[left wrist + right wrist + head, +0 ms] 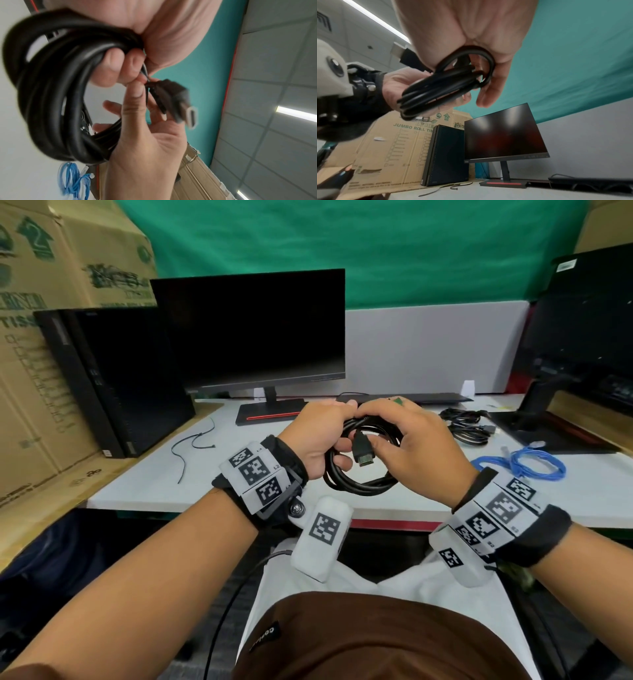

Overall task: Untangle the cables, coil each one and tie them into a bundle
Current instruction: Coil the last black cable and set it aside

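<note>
Gripping a coiled black cable (359,474) above the near edge of the white desk (144,487), both hands are engaged on the same item. The left hand (315,436) has its fingers curled round the far-left part of the coil, with the loops passing through its palm. The right hand (414,446) lies over the right side of the coil, and its thumb and fingers hold the cable just behind the black plug (362,451), which points toward the person with its metal end showing. In the left wrist view the coil (56,94) shows several loops lying together, the plug (178,105) stands clear of them, and a thin tie appears to run between the fingertips, though blur prevents confirming it. In the right wrist view the loops (443,86) run from the left palm up into the right hand (471,33). A coiled blue cable (527,465) lies on the desk at the right, near the person. A second black cable bundle (467,428) lies farther back on the right, apart from the blue one. Loose black cable ties (191,445) lie on the desk at the left. A dark monitor (253,333) stands at the far side, with a black computer tower (113,378) to its left and cardboard boxes (44,337) at the far left.
</note>
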A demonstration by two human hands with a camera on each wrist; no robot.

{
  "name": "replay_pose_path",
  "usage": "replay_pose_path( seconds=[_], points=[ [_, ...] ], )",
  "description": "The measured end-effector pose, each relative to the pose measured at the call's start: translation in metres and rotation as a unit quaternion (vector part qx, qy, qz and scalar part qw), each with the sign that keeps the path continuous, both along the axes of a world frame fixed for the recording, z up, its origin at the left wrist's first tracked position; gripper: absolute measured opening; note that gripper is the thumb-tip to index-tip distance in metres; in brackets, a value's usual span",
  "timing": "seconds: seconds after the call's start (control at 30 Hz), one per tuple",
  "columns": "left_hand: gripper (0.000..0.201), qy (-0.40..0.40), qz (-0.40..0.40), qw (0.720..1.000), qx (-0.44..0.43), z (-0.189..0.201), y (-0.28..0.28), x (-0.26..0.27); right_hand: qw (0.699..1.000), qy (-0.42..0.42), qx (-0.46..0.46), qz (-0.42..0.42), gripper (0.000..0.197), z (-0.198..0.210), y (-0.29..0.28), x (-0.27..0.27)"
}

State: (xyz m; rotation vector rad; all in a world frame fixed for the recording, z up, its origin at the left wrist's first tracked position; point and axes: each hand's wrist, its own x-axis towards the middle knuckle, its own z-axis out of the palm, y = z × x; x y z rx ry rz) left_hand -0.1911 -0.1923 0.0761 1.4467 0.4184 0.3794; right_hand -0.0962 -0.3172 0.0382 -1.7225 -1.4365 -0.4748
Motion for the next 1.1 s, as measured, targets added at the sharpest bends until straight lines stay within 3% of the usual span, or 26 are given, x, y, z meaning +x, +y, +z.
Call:
replay_pose_path(
  seconds=[0.23,0.4,0.5,0.57,0.63,0.77,0.83,0.93,1.0,1.1],
  points=[
    [0.019,-0.051,-0.092,0.994,-0.032,0.003,-0.001,-0.005,0.995,0.039,0.072,-0.062,0.018,0.003,0.001,0.014],
    [0.033,-0.085,-0.152,0.983,-0.062,0.0,-0.004,-0.004,0.981,-0.114,0.065,-0.141,0.016,0.007,-0.001,0.007],
    [0.044,-0.077,-0.13,0.987,-0.046,-0.001,-0.006,-0.002,0.98,-0.135,0.028,-0.144,0.018,0.007,0.0,0.001],
    [0.05,-0.065,-0.083,0.994,-0.027,-0.003,-0.005,-0.002,0.981,-0.113,0.003,-0.156,0.031,0.004,0.0,-0.001],
    [0.041,-0.06,-0.048,0.997,0.014,-0.005,-0.004,-0.002,0.989,-0.059,0.026,-0.135,0.034,0.004,0.0,0.0],
    [0.026,-0.064,-0.042,0.99,0.121,-0.007,-0.008,-0.001,0.983,0.149,0.07,-0.083,0.031,0.016,0.0,0.011],
    [0.024,-0.068,-0.053,0.985,0.15,-0.006,-0.007,-0.003,0.957,0.276,0.069,-0.05,0.036,0.021,0.0,0.015],
    [0.023,-0.078,-0.06,0.98,0.172,-0.003,-0.006,-0.006,0.895,0.44,0.075,0.019,0.035,0.029,-0.002,0.016],
    [0.023,-0.089,-0.064,0.979,0.174,-0.004,-0.008,-0.005,0.88,0.469,0.065,0.042,0.033,0.033,-0.004,0.017],
    [0.028,-0.111,-0.096,0.978,0.151,-0.008,-0.014,-0.005,0.902,0.429,0.047,0.012,0.033,0.037,-0.006,0.019]
  ],
)
